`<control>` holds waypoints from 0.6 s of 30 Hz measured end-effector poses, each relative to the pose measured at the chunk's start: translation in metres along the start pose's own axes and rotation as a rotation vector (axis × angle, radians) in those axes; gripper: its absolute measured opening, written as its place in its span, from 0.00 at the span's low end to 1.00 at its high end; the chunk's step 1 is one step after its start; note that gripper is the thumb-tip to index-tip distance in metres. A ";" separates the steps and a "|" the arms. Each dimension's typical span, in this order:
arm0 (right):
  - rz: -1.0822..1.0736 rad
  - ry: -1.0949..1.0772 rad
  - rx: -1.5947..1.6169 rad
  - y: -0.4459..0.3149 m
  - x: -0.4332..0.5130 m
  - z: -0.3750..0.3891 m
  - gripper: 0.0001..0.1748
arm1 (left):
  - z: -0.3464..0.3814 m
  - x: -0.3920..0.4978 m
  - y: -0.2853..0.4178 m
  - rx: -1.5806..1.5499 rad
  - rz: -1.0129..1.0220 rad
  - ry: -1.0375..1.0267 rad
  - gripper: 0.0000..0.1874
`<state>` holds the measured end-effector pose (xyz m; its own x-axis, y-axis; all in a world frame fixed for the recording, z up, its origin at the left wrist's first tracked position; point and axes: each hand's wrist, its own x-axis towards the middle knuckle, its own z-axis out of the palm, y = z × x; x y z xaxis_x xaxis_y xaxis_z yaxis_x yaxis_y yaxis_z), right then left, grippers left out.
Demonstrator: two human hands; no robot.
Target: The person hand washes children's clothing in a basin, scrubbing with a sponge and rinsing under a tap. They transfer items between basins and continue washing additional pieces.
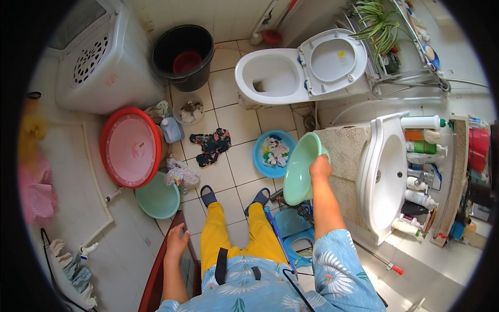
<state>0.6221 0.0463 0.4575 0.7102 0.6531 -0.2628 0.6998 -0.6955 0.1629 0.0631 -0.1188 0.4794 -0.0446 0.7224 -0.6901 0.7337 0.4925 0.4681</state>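
Note:
A mint-green plastic basin (pixel 302 169) hangs tilted on its side from my right hand (pixel 321 167), which grips its rim beside the sink cabinet. Just left of it on the floor sits a blue basin (pixel 256 158) with crumpled, mostly white cloths or bags (pixel 275 151) in it. My left hand (pixel 177 241) is empty, fingers apart, near the dark red door edge. A dark floral cloth (pixel 212 146) lies on the tiles ahead of my feet. Another mint-green basin (pixel 158 197) rests on the floor at the left, partly under a red-rimmed pink basin (pixel 132 148).
A toilet (pixel 273 74) with raised lid stands ahead, near a black bucket (pixel 183 54). The white sink (pixel 386 175) juts out at right with bottles (pixel 421 201) behind it. A blue plastic seat (pixel 298 245) is by my right leg; a plastic bag (pixel 182 174) lies at left.

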 end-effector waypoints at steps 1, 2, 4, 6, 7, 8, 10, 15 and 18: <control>-0.034 0.008 -0.037 -0.001 -0.005 -0.005 0.31 | -0.007 0.003 -0.001 -0.030 -0.002 0.024 0.23; -0.065 0.015 -0.076 -0.004 -0.013 -0.017 0.33 | -0.015 0.006 0.003 -0.019 0.025 0.040 0.22; -0.113 0.047 -0.116 -0.001 -0.025 -0.031 0.37 | -0.031 0.014 0.010 0.007 0.083 0.070 0.22; -0.148 0.111 -0.117 0.005 -0.032 -0.043 0.39 | -0.042 0.022 0.015 0.027 0.135 0.082 0.22; -0.172 0.130 -0.118 0.009 -0.037 -0.050 0.39 | -0.048 0.025 0.017 0.031 0.150 0.084 0.22; -0.193 0.150 -0.120 0.013 -0.041 -0.056 0.38 | -0.052 0.029 0.019 0.036 0.167 0.084 0.22; -0.224 0.170 -0.111 0.016 -0.057 -0.071 0.36 | -0.066 0.033 0.026 0.075 0.243 0.090 0.22; -0.221 0.214 -0.100 0.034 -0.096 -0.124 0.33 | -0.080 0.038 0.090 0.099 0.427 0.057 0.22; -0.251 0.281 -0.083 0.053 -0.122 -0.149 0.34 | -0.069 0.037 0.138 0.072 0.514 -0.026 0.22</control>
<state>0.5837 -0.0259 0.6404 0.5014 0.8645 -0.0351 0.8500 -0.4846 0.2064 0.1161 0.0090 0.5564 0.3503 0.8493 -0.3949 0.7014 0.0416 0.7115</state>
